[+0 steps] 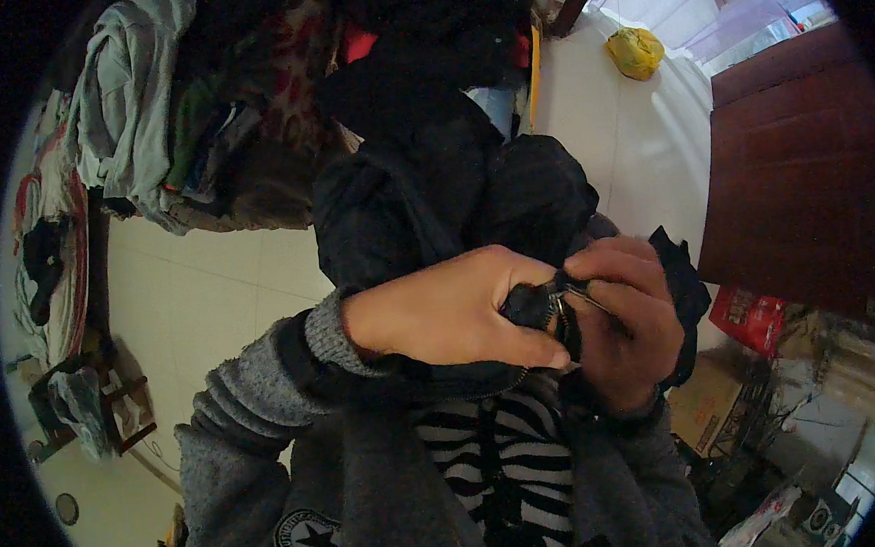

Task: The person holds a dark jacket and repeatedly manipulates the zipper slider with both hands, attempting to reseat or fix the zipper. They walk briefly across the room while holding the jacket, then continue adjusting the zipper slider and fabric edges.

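Black fabric with a zipper (pixel 558 307) is bunched between my two hands in front of my chest. My left hand (pixel 439 307) reaches in from the left and grips the black cloth between thumb and fingers. My right hand (pixel 624 315) is closed at the zipper from the right, its fingertips at a small metal part beside the teeth. More of the dark garment (pixel 441 205) spreads over my lap, and a dark piece sticks out past my right hand. A curved run of zipper teeth shows below my left hand.
Piled clothes (pixel 127 104) lie at the upper left. A yellow plastic bag (pixel 635 54) sits on the pale floor near a dark red wooden panel (pixel 799 161). At the lower right are a red bag (pixel 747 321) and a cardboard box (pixel 705 404). A stool stands at the left.
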A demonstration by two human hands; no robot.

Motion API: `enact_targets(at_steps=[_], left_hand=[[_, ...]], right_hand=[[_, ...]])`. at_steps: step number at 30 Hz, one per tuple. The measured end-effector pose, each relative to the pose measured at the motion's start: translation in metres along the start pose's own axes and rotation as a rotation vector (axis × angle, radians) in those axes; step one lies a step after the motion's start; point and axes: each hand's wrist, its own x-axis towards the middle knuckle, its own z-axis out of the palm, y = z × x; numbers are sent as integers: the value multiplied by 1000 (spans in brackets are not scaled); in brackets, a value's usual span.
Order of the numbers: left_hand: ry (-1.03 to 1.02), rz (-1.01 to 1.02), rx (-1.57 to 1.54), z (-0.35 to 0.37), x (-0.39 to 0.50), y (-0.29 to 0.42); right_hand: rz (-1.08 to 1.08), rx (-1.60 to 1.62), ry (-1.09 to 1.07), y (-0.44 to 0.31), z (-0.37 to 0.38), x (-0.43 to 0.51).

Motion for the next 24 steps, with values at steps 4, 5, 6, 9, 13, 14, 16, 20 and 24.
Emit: enact_targets(at_steps=[4, 5, 6, 9, 13, 14, 16, 20, 24], left_hand=[[210, 123, 357, -2, -5, 4], [256, 169, 390, 0, -5, 3], [313, 225, 424, 2, -5, 2], [413, 383, 556, 7, -3, -1], [389, 448, 620, 11, -2, -1], [393, 431, 562, 11, -2, 0], [404, 389, 446, 11, -2, 1], [485, 243, 136, 7, -6, -4], [582, 257, 61, 6, -3, -13]], right_hand=[[16, 98, 23, 0, -9, 3], [29, 93, -2, -2, -11, 3], [29, 100, -7, -4, -14, 5], [10, 16, -21, -10, -20, 11], [13, 33, -80, -10, -21, 23], [42, 53, -88, -9, -19, 25], [143, 113, -85, -6, -13, 27], [407, 199, -124, -6, -1, 23], [636, 290, -266, -8, -9, 16]])
